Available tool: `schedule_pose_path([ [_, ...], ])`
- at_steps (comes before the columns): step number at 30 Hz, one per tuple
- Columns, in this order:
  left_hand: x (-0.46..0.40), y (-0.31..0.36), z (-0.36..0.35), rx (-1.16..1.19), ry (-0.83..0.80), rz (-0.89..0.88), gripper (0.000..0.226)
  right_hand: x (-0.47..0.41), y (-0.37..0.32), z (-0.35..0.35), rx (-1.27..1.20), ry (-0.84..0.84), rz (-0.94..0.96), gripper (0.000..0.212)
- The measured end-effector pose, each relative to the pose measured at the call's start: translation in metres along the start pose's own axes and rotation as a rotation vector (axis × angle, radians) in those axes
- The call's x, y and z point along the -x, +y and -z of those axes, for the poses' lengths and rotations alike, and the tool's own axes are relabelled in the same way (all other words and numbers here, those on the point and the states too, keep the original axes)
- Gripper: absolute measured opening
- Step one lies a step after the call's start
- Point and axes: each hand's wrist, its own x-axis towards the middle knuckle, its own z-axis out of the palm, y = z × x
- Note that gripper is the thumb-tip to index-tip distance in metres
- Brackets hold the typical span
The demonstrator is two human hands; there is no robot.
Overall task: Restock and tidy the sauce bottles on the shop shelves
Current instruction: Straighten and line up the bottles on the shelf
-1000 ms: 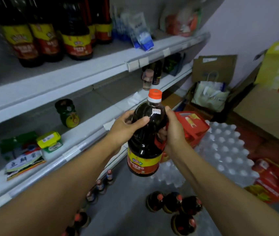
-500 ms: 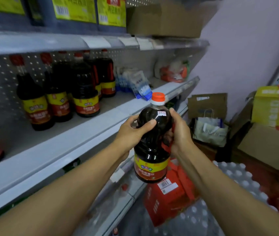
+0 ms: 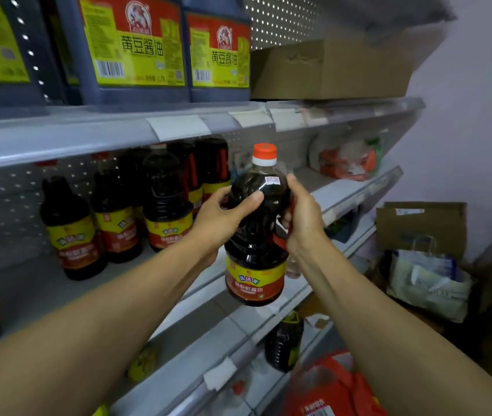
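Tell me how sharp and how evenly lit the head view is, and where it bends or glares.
Head view: the soy sauce bottle, gripped by the left hand and right hand, is fairly sharp, with small glints on its shoulder; wide-angle bending curves the shelf edge; the cardboard box and the corners are soft; the light is dim and flat.

黄豆酱油 on two blue jugs' [image 3: 132, 52] yellow labels, top shelf [image 3: 88, 127]
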Motion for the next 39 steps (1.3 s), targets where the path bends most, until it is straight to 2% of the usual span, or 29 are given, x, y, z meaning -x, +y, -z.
schedule_pose_path([
  [3,-0.03,-0.001,0.0,0.014,0.075,-0.008,0.078,-0.05,0.006,-0.013,-0.026,-0.087,-0.048,0.025],
  [4,-0.039,-0.002,0.001,0.018,0.096,-0.004,0.079,-0.065,0.009,-0.019,-0.024,-0.118,-0.059,0.027],
  [8,-0.069,-0.01,0.002,0.104,0.157,0.008,0.049,-0.117,0.021,-0.033,0.002,-0.176,-0.103,0.031],
  [10,-0.082,-0.015,0.001,0.133,0.184,0.024,0.047,-0.137,0.025,-0.038,0.035,-0.2,-0.145,0.038],
  [14,-0.103,-0.023,0.003,0.063,0.286,0.031,0.052,-0.172,0.039,-0.049,0.084,-0.203,-0.174,0.034],
  [19,-0.122,-0.032,0.002,0.072,0.379,0.058,0.049,-0.2,0.053,-0.061,0.115,-0.214,-0.182,0.05],
  [22,-0.132,-0.036,0.0,0.068,0.429,0.039,0.043,-0.211,0.058,-0.063,0.08,-0.243,-0.166,0.041],
  [25,-0.134,-0.042,-0.001,-0.002,0.42,0.018,0.044,-0.219,0.062,-0.059,0.046,-0.256,-0.153,0.043],
  [28,-0.125,-0.054,0.005,-0.103,0.397,-0.027,0.056,-0.221,0.066,-0.053,0.071,-0.288,-0.137,0.059],
  [32,-0.106,-0.092,0.017,-0.256,0.301,0.053,0.056,-0.212,0.069,-0.032,0.143,-0.285,-0.136,0.041],
  [35,-0.092,-0.115,0.014,-0.221,0.262,0.188,0.064,-0.191,0.075,0.0,0.384,-0.36,-0.143,0.03],
  [37,-0.086,-0.126,0.009,-0.227,0.234,0.243,0.07,-0.175,0.078,0.018,0.486,-0.482,-0.193,0.041],
  [39,-0.087,-0.136,0.004,-0.255,0.249,0.276,0.076,-0.167,0.086,0.027,0.56,-0.58,-0.193,0.071],
])
